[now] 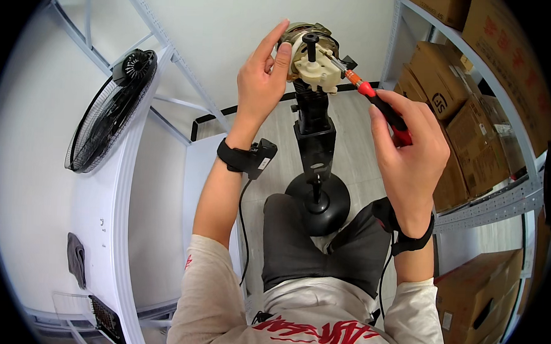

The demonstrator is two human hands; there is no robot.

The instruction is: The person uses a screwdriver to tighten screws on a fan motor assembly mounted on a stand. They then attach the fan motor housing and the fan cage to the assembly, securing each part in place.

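My left hand grips the left side of a fan motor, thumb and forefinger against its housing. On the motor's near side is a cream plastic gearbox with a black knob standing up from it. My right hand is closed round the red and black handle of a screwdriver. Its shaft points up and left, and the tip meets the gearbox area; whether it sits in a screw I cannot tell. The motor tops a black fan stand with a round base on the floor.
A fan grille with blade lies on the white shelf at left, with small loose screws and a grey cloth. Cardboard boxes fill the metal rack at right. Cables hang from the straps on both my wrists.
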